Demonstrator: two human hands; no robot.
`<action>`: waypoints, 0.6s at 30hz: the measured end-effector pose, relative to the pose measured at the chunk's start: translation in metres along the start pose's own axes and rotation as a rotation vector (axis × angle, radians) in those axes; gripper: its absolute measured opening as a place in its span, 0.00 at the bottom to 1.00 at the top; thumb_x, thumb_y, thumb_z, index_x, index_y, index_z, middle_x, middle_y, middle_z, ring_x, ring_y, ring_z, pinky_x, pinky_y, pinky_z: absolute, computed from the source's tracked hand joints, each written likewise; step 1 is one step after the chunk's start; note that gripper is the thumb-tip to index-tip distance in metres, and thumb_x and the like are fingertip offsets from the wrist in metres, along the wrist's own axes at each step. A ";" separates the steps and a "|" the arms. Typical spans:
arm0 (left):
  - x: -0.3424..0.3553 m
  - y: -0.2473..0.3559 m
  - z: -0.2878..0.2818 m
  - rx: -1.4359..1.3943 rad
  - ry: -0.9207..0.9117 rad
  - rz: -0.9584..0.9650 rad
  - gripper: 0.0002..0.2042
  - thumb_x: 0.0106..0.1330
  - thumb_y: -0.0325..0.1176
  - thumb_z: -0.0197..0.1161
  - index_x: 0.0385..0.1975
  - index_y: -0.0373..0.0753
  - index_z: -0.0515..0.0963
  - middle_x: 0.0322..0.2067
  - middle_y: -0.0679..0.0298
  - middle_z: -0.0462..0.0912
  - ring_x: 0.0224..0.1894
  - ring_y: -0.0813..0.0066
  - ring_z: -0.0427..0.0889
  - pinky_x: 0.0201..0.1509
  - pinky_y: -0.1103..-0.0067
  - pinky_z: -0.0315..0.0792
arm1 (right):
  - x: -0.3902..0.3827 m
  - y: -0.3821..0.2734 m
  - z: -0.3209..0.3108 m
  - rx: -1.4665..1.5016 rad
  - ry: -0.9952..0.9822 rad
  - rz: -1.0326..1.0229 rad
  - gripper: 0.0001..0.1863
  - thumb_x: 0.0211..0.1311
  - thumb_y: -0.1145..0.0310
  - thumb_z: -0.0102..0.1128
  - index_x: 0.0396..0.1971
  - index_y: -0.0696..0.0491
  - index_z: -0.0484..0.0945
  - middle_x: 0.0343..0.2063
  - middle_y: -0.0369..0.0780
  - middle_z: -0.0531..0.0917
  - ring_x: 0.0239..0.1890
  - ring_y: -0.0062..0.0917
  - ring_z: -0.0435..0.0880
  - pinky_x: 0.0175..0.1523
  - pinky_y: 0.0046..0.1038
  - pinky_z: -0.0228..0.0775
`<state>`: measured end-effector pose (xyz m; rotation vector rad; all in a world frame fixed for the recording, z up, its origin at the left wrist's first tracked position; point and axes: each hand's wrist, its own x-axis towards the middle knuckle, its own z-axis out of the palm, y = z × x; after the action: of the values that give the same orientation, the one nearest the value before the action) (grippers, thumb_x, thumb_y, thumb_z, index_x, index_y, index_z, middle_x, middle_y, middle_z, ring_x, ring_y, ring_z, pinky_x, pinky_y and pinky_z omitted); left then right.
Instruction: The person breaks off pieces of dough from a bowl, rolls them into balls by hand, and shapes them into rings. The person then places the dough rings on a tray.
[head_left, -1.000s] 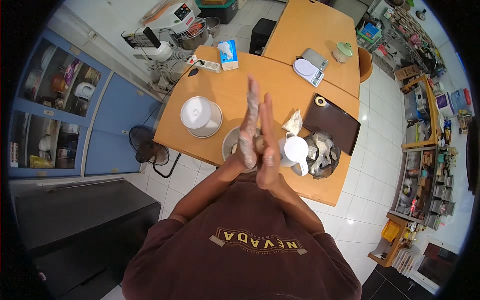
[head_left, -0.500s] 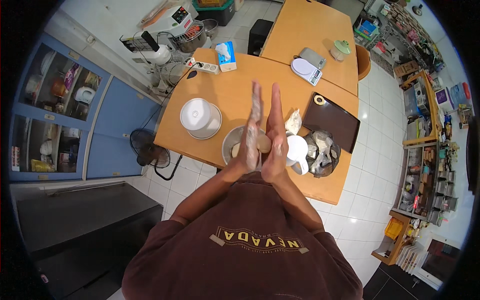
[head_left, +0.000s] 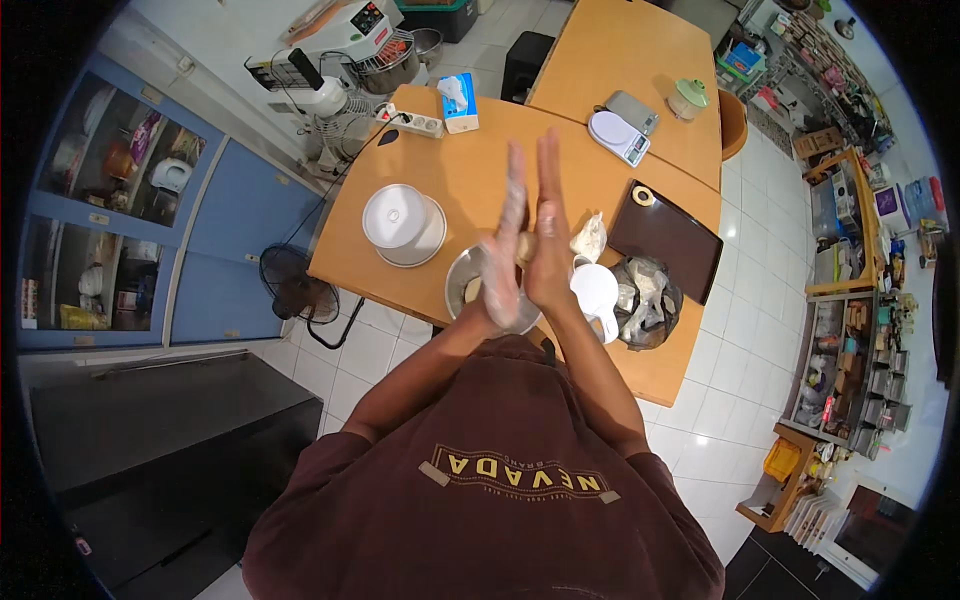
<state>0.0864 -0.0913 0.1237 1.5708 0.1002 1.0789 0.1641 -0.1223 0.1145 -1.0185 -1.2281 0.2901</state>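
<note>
My left hand (head_left: 505, 255) and my right hand (head_left: 549, 250) face each other, palms inward and fingers stretched flat. Pressed between the palms is a pale piece of dough (head_left: 525, 247), mostly hidden by the hands. White residue coats the left hand, which is slightly smeared by motion. Beneath the hands stands a metal bowl (head_left: 454, 283) with more pale dough (head_left: 472, 290) in it. A ring of dough (head_left: 642, 196) lies at the far left corner of a dark baking tray (head_left: 675, 245) on the right.
Right of the hands are a white plastic jug (head_left: 592, 287), a crumpled white bag (head_left: 590, 238) and a black plastic bag (head_left: 650, 305). A white tub (head_left: 393, 213) stands at left. Farther off are a kitchen scale (head_left: 620, 135), a tissue box (head_left: 460, 108) and a power strip (head_left: 412, 122).
Both hands have moved farther from my body, carrying the dough between them. The right fingertips have slid forward past the left ones. The whole view has shifted slightly.
</note>
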 end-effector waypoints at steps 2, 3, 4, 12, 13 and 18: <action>0.011 0.010 -0.005 -0.180 0.206 -0.134 0.46 0.75 0.70 0.23 0.81 0.39 0.37 0.82 0.60 0.37 0.83 0.57 0.36 0.84 0.64 0.31 | -0.009 -0.008 0.004 -0.056 -0.098 0.067 0.39 0.81 0.43 0.31 0.79 0.57 0.51 0.81 0.51 0.43 0.82 0.48 0.38 0.81 0.48 0.30; 0.005 -0.008 -0.013 -0.180 0.211 -0.134 0.46 0.75 0.70 0.23 0.81 0.39 0.37 0.82 0.60 0.37 0.83 0.57 0.36 0.84 0.64 0.31 | -0.016 -0.012 0.008 -0.054 -0.103 0.069 0.39 0.81 0.43 0.31 0.79 0.57 0.51 0.81 0.51 0.43 0.82 0.48 0.38 0.81 0.48 0.30; -0.009 -0.033 -0.023 -0.365 0.241 -0.241 0.45 0.75 0.70 0.24 0.81 0.39 0.36 0.82 0.61 0.38 0.83 0.57 0.36 0.84 0.63 0.31 | -0.020 -0.017 0.015 -0.046 -0.131 0.080 0.39 0.81 0.43 0.30 0.79 0.57 0.51 0.81 0.51 0.44 0.82 0.48 0.38 0.81 0.48 0.30; -0.007 0.002 -0.001 -0.211 0.094 -0.172 0.50 0.70 0.76 0.23 0.81 0.41 0.34 0.82 0.62 0.37 0.83 0.62 0.34 0.83 0.61 0.30 | -0.016 0.002 0.000 -0.095 -0.020 0.036 0.44 0.79 0.37 0.25 0.79 0.58 0.50 0.80 0.52 0.43 0.82 0.50 0.38 0.81 0.48 0.31; -0.001 0.007 -0.005 -0.332 0.155 -0.161 0.51 0.69 0.77 0.22 0.81 0.41 0.34 0.82 0.62 0.36 0.83 0.64 0.33 0.83 0.62 0.29 | -0.020 -0.001 0.003 -0.091 -0.016 0.082 0.45 0.78 0.35 0.25 0.79 0.58 0.50 0.80 0.52 0.43 0.82 0.49 0.38 0.81 0.48 0.31; -0.012 -0.021 -0.016 -0.241 0.147 -0.262 0.53 0.68 0.78 0.17 0.81 0.38 0.36 0.82 0.59 0.31 0.83 0.61 0.31 0.83 0.64 0.27 | -0.026 -0.026 0.014 -0.079 -0.108 0.018 0.48 0.76 0.31 0.21 0.80 0.56 0.45 0.81 0.51 0.41 0.83 0.47 0.34 0.81 0.48 0.29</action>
<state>0.0793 -0.0795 0.0979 1.2247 0.2589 0.9593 0.1340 -0.1469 0.1177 -1.0938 -1.3368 0.3166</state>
